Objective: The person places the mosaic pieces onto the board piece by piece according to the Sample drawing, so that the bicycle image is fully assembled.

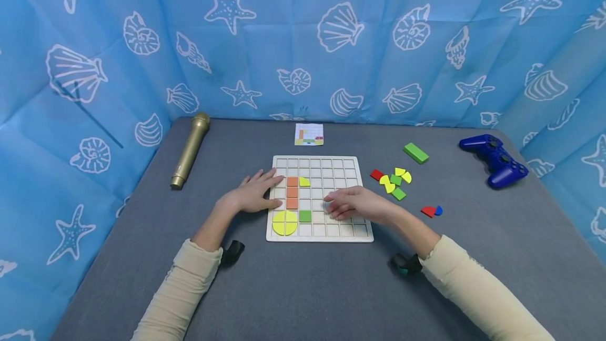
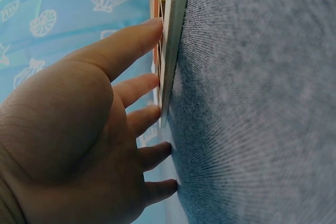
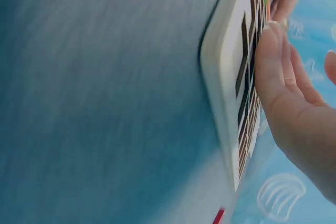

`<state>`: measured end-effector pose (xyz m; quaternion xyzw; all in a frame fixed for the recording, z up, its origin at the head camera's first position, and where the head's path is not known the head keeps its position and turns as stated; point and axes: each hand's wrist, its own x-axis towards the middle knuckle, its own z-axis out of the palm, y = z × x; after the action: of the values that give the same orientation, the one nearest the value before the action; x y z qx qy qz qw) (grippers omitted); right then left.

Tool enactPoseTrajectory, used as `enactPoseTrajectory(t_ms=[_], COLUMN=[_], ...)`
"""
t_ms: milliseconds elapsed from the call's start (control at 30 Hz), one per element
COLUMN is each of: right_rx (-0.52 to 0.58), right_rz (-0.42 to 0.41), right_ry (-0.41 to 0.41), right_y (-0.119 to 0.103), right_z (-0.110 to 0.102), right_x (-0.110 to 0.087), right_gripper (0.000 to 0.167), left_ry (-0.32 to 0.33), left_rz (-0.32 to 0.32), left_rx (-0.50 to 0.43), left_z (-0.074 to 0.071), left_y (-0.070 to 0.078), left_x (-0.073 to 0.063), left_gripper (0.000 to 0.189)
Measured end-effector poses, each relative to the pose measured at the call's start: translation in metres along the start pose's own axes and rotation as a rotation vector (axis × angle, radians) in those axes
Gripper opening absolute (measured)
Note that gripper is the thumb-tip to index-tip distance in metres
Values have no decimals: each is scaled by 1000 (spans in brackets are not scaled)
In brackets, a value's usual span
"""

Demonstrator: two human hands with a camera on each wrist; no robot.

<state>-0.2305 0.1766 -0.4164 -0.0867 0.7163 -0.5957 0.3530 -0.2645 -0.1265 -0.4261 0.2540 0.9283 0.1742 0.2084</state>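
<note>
A white grid board (image 1: 320, 241) lies on the table, bearing pieces on its left part: orange squares (image 1: 292, 192), a yellow circle of quarter pieces (image 1: 284, 223), a yellow quarter piece (image 1: 304, 181) and a green square (image 1: 305, 216). My left hand (image 1: 253, 192) spreads its fingers at the board's left edge, with thumb and nearer fingertips (image 2: 153, 27) on the rim in the left wrist view. Over the right-centre cells is my right hand (image 1: 352, 204), its fingers loosely bent. The right wrist view shows its fingertips (image 3: 271, 38) close over the grid, no piece visible among them.
Right of the board lie loose yellow (image 1: 400, 171), green (image 1: 399, 193), red (image 1: 428, 211) and blue pieces (image 1: 438, 210), plus a green block (image 1: 416, 153). A printed pattern card (image 1: 309, 134) lies behind the board. A gold microphone (image 1: 190, 151) and a blue game controller (image 1: 493, 161) flank the area.
</note>
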Motion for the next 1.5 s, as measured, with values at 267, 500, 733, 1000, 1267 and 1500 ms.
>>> enactPoseTrajectory(t_ms=[267, 500, 733, 1000, 1267, 1500], right_rx=[91, 63, 57, 170, 162, -21], right_rz=[-21, -6, 43, 6, 12, 53], right_ry=[42, 143, 283, 347, 369, 401], right_y=[10, 15, 16, 21, 27, 30], right_z=[-33, -60, -92, -115, -122, -120], right_x=[-20, -45, -64, -79, -82, -74], right_gripper=[46, 55, 63, 66, 65, 59], left_ry=[-3, -1, 6, 1, 4, -1], left_rz=[-18, -9, 5, 1, 9, 2], left_rx=[0, -2, -11, -11, -10, -11], left_z=[0, 0, 1, -1, 1, 1], left_y=[0, -1, -3, -1, -3, -2], left_x=[-2, -2, -2, -3, -1, -1], left_gripper=[72, 72, 71, 71, 72, 72])
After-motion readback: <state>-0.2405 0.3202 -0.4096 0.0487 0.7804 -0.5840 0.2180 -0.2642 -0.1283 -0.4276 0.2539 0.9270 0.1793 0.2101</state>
